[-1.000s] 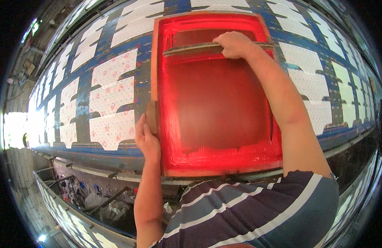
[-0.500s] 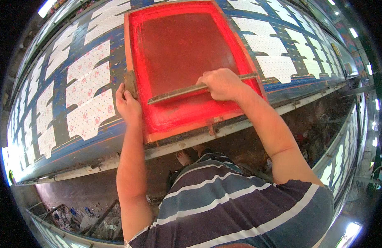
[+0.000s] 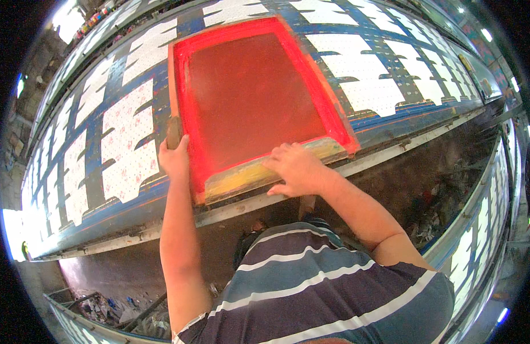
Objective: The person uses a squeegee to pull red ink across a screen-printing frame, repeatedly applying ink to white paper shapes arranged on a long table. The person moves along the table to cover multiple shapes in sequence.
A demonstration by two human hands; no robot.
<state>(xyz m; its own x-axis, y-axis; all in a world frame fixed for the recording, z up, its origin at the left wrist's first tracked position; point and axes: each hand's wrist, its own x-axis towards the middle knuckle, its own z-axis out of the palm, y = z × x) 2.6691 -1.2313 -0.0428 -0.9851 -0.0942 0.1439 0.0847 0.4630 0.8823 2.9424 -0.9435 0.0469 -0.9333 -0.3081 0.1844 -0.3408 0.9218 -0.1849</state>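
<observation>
A red screen-printing frame (image 3: 333, 123) lies flat on a long blue table (image 3: 402, 123); its mesh is dark red with ink. My left hand (image 3: 174, 159) grips the frame's left side, just below a small wooden block (image 3: 173, 132) on that rail. My right hand (image 3: 296, 169) is closed over the wooden squeegee (image 3: 236, 180), which lies along the frame's near, yellow-stained rail. My forearms come up from a striped shirt (image 3: 311, 286) at the bottom of the view.
White cut fabric pieces (image 3: 127, 149) with small red dots lie in rows on the table, left and right of the frame. A metal rail (image 3: 391, 152) edges the table. Below it is a dirty floor (image 3: 121, 304) with scraps. Another table (image 3: 477, 229) curves along the right.
My right hand has drawn the squeegee from the frame's far end down to its near rail. My left hand stayed on the left side of the frame.
</observation>
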